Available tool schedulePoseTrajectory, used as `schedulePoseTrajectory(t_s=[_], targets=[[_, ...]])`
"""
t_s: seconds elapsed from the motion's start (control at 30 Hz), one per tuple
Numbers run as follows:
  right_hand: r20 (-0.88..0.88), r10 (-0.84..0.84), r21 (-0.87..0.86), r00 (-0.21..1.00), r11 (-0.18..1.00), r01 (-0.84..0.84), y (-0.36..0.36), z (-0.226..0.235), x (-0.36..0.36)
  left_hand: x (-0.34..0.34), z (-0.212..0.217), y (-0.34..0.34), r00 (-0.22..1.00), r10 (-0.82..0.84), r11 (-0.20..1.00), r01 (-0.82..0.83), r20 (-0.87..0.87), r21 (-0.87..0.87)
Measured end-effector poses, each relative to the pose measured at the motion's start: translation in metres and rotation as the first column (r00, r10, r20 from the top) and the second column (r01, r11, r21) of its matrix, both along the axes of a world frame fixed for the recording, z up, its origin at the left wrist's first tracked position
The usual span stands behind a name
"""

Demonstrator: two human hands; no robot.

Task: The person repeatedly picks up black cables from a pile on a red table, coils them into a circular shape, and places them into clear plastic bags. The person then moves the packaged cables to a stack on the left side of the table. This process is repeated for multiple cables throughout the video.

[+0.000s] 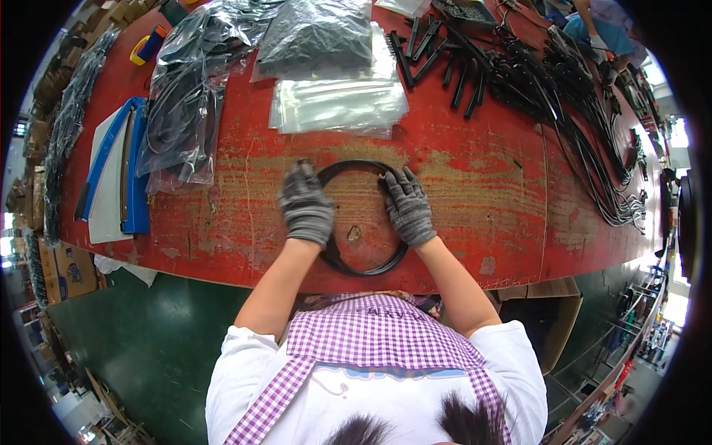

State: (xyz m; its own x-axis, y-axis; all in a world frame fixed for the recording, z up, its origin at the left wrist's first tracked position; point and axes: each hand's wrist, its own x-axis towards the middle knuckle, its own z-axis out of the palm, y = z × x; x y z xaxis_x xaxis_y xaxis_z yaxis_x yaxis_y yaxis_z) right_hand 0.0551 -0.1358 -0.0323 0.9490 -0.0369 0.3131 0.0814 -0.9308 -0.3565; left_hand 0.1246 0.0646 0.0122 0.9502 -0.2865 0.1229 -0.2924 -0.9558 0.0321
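A round coil of black cable [371, 271] lies on the worn red table, close to its front edge. My left hand [305, 204], in a grey knitted glove, is closed over the coil's left side, slightly smeared by motion. A small dark piece shows at its fingertips; what it is I cannot make out. On the opposite side, my right hand [409, 208], gloved the same way, has its fingers curled over the upper right of the ring. A small copper-coloured spot shows by its fingertips. Both palms are hidden.
Ahead lie clear plastic bags [337, 105] and a filled bag [315, 44]. A blue-framed paper trimmer [135, 167] stands left, beside bagged cables [182, 126]. Black cables [571, 126] and black strips [463, 81] cover the far right. Below the table edge is an open carton [567, 319].
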Motion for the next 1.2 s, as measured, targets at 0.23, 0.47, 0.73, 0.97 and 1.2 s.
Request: schedulePoseTrajectory(t_s=[0.23,0.47,0.73,0.97,1.2], targets=[[-0.016,0.004,0.198,1.0,0.98,0.0,0.009,0.008,0.01,-0.028,-0.005,-0.024,0.876,-0.412,0.882,0.313,-0.252,-0.353],[-0.045,0.082,0.129,0.996,0.989,-0.076,-0.011,-0.001,-0.005,-0.027,-0.015,0.005,0.963,-0.196,0.962,0.152,-0.183,-0.229],[-0.008,-0.661,-0.132,0.75,0.745,0.654,-0.148,0.019,0.151,-0.029,-0.014,0.014,0.98,-0.195,0.882,0.164,-0.026,-0.442],[-0.403,-0.456,0.559,0.793,0.563,0.608,-0.186,0.013,0.185,-0.029,-0.012,0.016,0.98,-0.191,0.887,0.149,-0.054,-0.437],[-0.331,0.219,0.937,0.918,0.191,0.292,-0.016,0.068,-0.027,-0.029,-0.025,0.026,0.974,-0.195,0.894,0.128,-0.117,-0.429]])
